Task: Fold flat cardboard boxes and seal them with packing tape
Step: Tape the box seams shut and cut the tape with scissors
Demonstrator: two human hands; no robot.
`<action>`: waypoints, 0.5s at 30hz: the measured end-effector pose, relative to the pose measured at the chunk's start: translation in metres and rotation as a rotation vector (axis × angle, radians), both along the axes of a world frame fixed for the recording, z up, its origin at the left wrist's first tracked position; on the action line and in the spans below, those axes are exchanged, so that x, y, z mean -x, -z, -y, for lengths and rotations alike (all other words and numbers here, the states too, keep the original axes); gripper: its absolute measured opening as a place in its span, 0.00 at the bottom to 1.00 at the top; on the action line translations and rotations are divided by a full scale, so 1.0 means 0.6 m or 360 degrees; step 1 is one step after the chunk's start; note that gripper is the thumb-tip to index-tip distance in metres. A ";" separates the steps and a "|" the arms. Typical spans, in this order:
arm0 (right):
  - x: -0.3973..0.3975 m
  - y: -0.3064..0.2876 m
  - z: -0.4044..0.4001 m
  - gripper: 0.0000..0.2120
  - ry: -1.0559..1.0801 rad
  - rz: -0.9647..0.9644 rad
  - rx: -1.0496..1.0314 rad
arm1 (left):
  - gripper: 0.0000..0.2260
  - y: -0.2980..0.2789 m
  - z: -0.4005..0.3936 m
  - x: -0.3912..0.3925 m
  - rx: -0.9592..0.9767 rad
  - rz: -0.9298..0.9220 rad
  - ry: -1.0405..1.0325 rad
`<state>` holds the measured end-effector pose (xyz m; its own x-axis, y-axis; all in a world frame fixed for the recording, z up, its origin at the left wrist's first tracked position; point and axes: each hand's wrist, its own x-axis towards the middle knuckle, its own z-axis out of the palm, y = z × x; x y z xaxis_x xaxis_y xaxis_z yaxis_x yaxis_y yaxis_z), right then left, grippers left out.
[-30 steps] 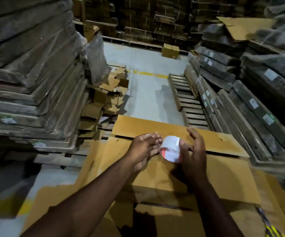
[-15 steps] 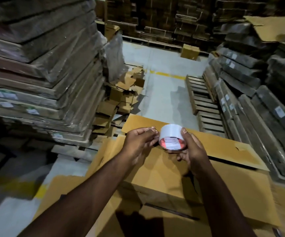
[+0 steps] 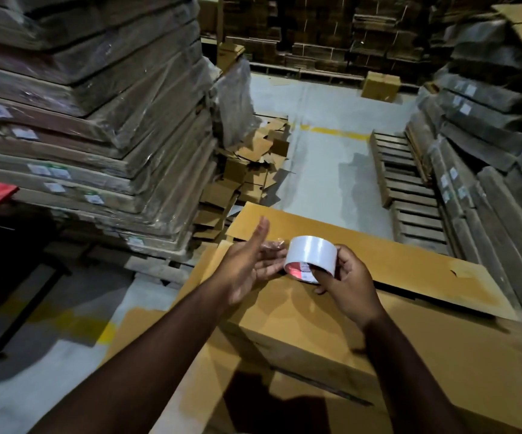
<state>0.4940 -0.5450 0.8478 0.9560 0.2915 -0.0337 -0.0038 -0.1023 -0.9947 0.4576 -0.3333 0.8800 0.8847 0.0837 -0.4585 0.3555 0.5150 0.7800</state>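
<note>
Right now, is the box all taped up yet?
Not yet. The cardboard box looks folded into shape, but its far flap is loose and no tape shows on it. The right hand holds the tape roll; the left hand seems to pull its clear end. Sealing remains.

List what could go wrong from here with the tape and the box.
1. The right hand grips the tape roll in the air above the cardboard box; the roll could slip and fall.
2. A clear strip of tape seems to stretch to the fingers of the left hand; it may stick to them or fold onto itself.
3. The far flap lies loose, so tape laid now could leave a gap.
</note>
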 end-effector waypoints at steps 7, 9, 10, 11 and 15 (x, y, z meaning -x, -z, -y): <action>-0.002 -0.013 0.013 0.19 0.0156 0.1446 0.1157 | 0.08 0.008 0.011 -0.003 -0.0258 0.0123 -0.0222; -0.013 -0.015 0.011 0.21 0.0096 0.1302 0.1087 | 0.09 0.008 0.016 -0.002 -0.0254 0.0172 -0.0287; -0.017 -0.013 0.012 0.21 0.0027 0.1094 0.0941 | 0.09 0.007 0.019 -0.001 -0.0239 0.0198 -0.0304; -0.019 -0.012 0.011 0.20 -0.0057 0.0895 0.0769 | 0.09 0.007 0.020 -0.001 -0.0216 0.0216 -0.0319; -0.014 -0.001 -0.003 0.17 -0.0159 0.0622 0.0366 | 0.06 0.000 0.014 -0.001 -0.0056 0.0214 -0.0306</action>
